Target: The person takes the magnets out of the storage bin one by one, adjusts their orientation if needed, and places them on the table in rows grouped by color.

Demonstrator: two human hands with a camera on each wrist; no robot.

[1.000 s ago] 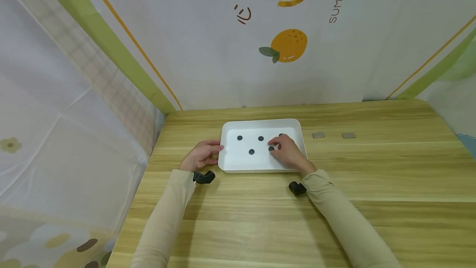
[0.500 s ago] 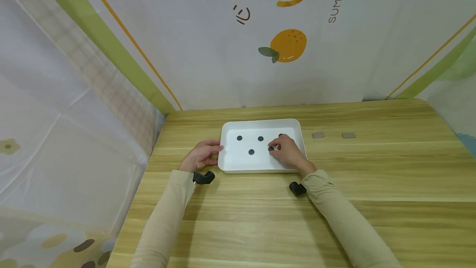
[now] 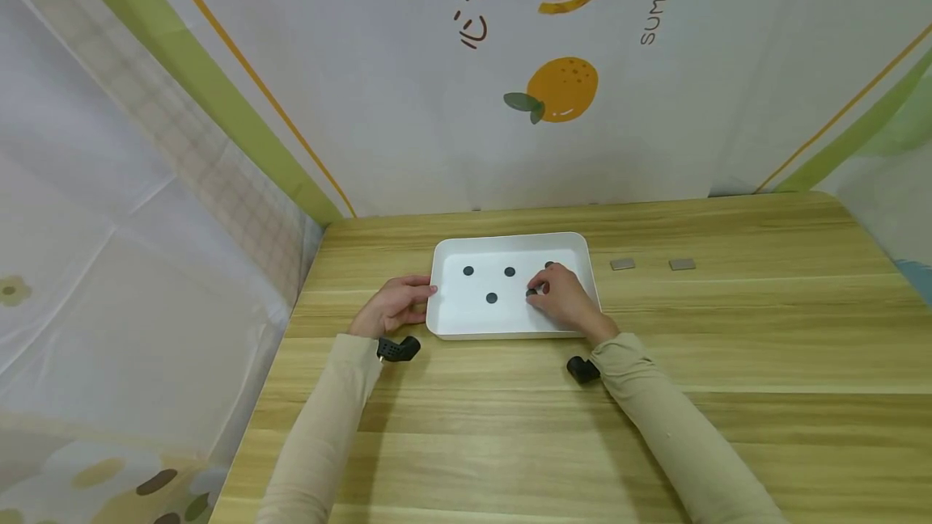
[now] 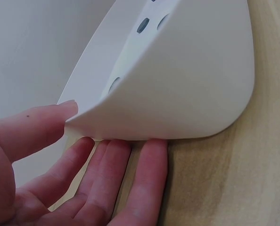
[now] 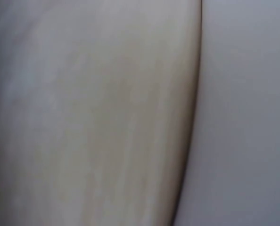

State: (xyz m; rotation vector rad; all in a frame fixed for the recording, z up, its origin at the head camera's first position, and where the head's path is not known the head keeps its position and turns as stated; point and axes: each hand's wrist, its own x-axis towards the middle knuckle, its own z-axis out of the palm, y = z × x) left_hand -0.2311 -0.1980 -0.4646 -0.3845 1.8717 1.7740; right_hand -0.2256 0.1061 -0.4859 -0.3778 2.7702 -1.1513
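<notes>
A white tray (image 3: 510,247) sits on the wooden desk (image 3: 655,395), and everything else is placed from it. The left hand (image 3: 393,306) lies against the tray's left wall: in the left wrist view the thumb (image 4: 41,125) presses the rim at the corner while the straight, relaxed fingers (image 4: 144,179) lie flat on the desk under the curved outer wall, so this hand steadies the tray without curling round it. The right hand (image 3: 564,297) reaches over the tray's near right edge into its right part, fingers bent, their tips closing on a small dark disc (image 3: 532,291) lying on the tray floor; whether the disc is lifted or only touched cannot be told, and the right wrist view is a blur that shows nothing of it. Three more dark discs lie loose on the tray floor: one in the far left part (image 3: 468,271), one near the far middle (image 3: 510,272), and one nearer the centre (image 3: 491,297). Beyond the tray's right side, well apart from it, two small grey square plates (image 3: 622,264) (image 3: 682,264) lie flat on the desk.
</notes>
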